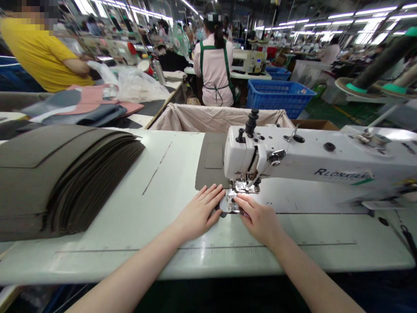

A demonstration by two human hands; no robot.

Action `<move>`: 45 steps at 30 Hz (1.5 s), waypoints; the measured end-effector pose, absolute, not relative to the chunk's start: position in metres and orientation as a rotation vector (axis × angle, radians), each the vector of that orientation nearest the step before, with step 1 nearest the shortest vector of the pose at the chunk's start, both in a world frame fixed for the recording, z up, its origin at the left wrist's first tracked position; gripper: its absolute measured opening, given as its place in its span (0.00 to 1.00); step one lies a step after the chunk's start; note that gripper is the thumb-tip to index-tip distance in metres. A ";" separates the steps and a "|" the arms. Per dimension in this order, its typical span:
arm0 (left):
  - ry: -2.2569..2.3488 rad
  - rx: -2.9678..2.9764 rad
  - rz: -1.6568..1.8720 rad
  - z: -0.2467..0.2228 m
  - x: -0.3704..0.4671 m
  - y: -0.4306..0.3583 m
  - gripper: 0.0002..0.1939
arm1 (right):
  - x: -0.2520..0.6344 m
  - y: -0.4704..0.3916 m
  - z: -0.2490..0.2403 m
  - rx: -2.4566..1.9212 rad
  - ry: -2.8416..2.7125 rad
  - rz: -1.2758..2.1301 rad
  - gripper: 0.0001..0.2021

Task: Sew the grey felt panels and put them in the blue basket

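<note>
My left hand (202, 211) lies flat, fingers stretched out, its tips at the near edge of a dark grey-brown panel (210, 152). A stitched rectangle shows on that panel, which lies on the table and partly behind the head of the white sewing machine (241, 152). My right hand (259, 217) is closed just right of the needle plate (230, 203), index finger close to the presser foot (246, 188). Something small and dark shows under its fingers, too hidden to name. Between both hands, the metal plate is exposed.
A thick stack of dark panels (65, 182) sits on the table's left. Behind the table is a cloth-lined bin (224, 116), then a blue crate (278, 98). One person (215, 65) sits ahead; another in yellow (42, 52) is at left. Thread cones (374, 65) stand at right.
</note>
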State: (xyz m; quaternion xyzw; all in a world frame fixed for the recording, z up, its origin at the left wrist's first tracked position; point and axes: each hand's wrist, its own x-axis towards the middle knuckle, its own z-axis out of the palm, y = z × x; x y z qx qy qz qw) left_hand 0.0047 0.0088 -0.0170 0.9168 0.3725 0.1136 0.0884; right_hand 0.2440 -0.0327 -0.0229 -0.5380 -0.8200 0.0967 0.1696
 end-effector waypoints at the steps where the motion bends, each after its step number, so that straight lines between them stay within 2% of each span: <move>1: 1.112 2.730 0.336 -0.017 0.005 0.009 0.30 | 0.244 -0.033 -0.023 -1.533 -2.330 0.275 0.25; 29: 1.167 2.730 0.426 -0.023 0.007 0.007 0.34 | 0.242 -0.035 -0.019 -1.526 -2.274 0.259 0.22; 33: 1.381 2.716 0.477 -0.007 0.007 0.009 0.32 | 0.241 -0.036 -0.018 -1.518 -2.259 0.238 0.22; 38: 2.020 2.566 0.449 0.003 -0.037 -0.004 0.27 | 0.241 -0.038 -0.018 -1.510 -2.249 0.211 0.21; 41: 2.000 2.626 0.481 -0.015 -0.083 -0.037 0.22 | 0.242 -0.040 -0.019 -1.505 -2.238 0.215 0.20; 45: 1.951 2.499 0.432 -0.031 -0.121 -0.091 0.27 | 0.244 -0.037 -0.018 -1.477 -2.173 0.294 0.16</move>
